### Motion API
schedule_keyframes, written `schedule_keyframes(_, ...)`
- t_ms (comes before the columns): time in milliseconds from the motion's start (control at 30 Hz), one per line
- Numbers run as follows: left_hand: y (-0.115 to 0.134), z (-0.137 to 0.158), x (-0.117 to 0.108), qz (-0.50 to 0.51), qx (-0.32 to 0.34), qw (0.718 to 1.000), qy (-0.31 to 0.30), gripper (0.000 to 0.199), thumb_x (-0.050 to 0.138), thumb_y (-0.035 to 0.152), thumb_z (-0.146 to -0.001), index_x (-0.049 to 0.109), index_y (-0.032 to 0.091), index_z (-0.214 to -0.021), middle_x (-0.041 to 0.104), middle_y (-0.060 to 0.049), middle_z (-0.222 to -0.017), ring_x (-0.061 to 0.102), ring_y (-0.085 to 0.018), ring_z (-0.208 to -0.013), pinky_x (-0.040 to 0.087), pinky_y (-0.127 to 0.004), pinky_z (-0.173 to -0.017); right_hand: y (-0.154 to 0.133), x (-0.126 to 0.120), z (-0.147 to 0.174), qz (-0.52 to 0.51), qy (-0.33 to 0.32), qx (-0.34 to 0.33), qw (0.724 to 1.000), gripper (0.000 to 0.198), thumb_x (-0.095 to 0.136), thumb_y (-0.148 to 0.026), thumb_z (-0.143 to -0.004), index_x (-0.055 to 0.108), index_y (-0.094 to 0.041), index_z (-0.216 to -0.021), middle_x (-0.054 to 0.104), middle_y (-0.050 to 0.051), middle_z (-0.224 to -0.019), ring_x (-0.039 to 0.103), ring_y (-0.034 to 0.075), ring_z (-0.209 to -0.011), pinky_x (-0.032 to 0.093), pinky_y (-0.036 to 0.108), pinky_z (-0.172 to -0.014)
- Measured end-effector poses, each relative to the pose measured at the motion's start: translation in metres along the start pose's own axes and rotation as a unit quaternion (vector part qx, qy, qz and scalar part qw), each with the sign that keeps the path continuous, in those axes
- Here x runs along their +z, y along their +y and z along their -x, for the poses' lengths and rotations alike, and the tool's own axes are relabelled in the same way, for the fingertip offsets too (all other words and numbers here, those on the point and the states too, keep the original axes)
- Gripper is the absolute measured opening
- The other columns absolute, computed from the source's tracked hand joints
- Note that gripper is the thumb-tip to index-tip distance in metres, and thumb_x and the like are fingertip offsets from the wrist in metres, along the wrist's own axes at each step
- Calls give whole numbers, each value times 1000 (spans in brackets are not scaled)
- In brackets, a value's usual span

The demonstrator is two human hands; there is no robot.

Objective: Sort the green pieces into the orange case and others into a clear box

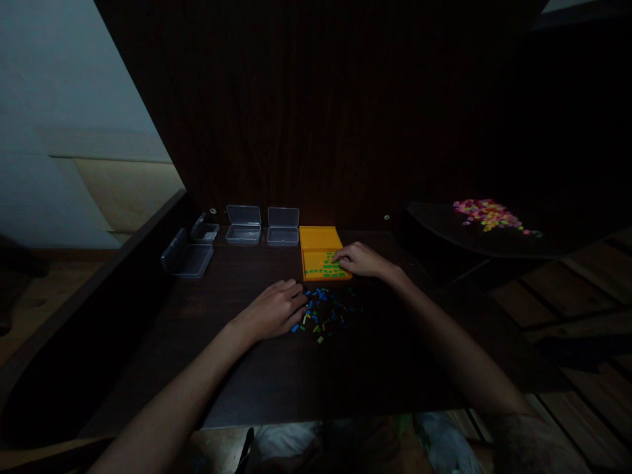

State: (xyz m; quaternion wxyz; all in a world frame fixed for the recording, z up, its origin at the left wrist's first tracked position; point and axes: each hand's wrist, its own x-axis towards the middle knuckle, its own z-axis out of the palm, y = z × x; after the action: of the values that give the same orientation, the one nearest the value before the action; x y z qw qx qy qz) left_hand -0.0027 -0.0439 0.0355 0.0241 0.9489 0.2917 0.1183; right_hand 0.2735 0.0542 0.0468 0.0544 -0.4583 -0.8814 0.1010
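Note:
An orange-yellow box (303, 260) lies with its lid raised at the back of the dark table. Small green pieces (334, 267) are laid out in rows inside it. My right hand (361, 259) reaches over the box's right side, fingertips pinched together at the green pieces; anything between them is too small to make out. A scattered pile of small blue, green and yellow pieces (323, 309) lies in front of the box. My left hand (277, 308) rests on the table at the pile's left edge, fingers loosely bent and slightly apart, with nothing visible in them.
Clear plastic cases with lids up stand left of the box: one (283, 235) beside it, another (243, 233), a larger one (192, 260) and a small one (205, 232). A heap of pink and yellow bits (488, 214) sits on a dark surface (444, 230) at right.

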Motion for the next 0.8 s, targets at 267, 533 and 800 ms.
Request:
schedule_keyframes(267, -1, 0, 0, 3, 0, 1000, 3, 20, 48, 28, -97, 65, 16, -99, 61, -8, -96, 56, -21, -93, 49, -39, -89, -8, 2, -2, 23, -10, -3, 1000, 38, 50, -16, -85, 73, -22, -116, 75, 6, -109, 70, 20, -91, 47, 25, -77)
schedule_keyframes(533, 0, 0, 0, -4, -3, 1000, -7, 20, 49, 27, -96, 65, 16, -101, 61, -9, -98, 57, -23, -95, 49, -40, -91, -5, -1, -1, 21, -7, -9, 1000, 38, 50, -15, -85, 74, -21, -114, 76, 5, -107, 70, 19, -91, 47, 25, -77)
schedule_keyframes(800, 0, 0, -1, 1, -2, 1000, -8, 20, 48, 27, -97, 64, 16, -97, 61, -8, -96, 57, -22, -93, 49, -39, -89, 5, -5, 9, 10, -3, 15, 1000, 31, 52, -14, -84, 78, -21, -99, 77, 5, -99, 70, 19, -87, 46, 24, -73)
